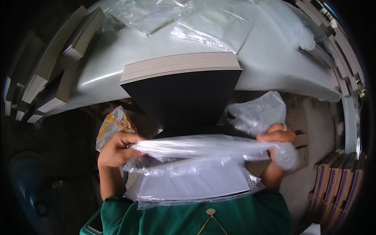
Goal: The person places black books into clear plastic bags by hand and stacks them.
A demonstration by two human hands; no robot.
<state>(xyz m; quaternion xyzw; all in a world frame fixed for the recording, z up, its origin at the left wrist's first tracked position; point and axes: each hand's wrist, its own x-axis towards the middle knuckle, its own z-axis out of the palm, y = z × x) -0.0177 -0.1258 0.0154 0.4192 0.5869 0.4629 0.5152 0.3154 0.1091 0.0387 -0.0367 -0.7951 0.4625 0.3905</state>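
My left hand (119, 149) pinches one end of a bunched clear plastic bag (199, 147). The other end is gripped in my right hand (277, 137), where a wad of the film hangs beside the fingers. Stretched between both hands, the bag lies across the near end of a thick black-covered book (184, 96). The book's pale page edges (182, 64) face up at the table's edge. Nearer my chest, a white sheet or stack (192, 182) shows through clear film. Whether it belongs to the black book is hidden by the bunched plastic.
Flat clear plastic bags (213, 25) lie on the pale-covered table (103, 72). Thick books (51, 58) stand at the left, and more books (337, 55) line the right. Crumpled plastic (260, 111) and a yellow-white bag (114, 127) sit below the table edge. Book stacks (333, 188) stand lower right.
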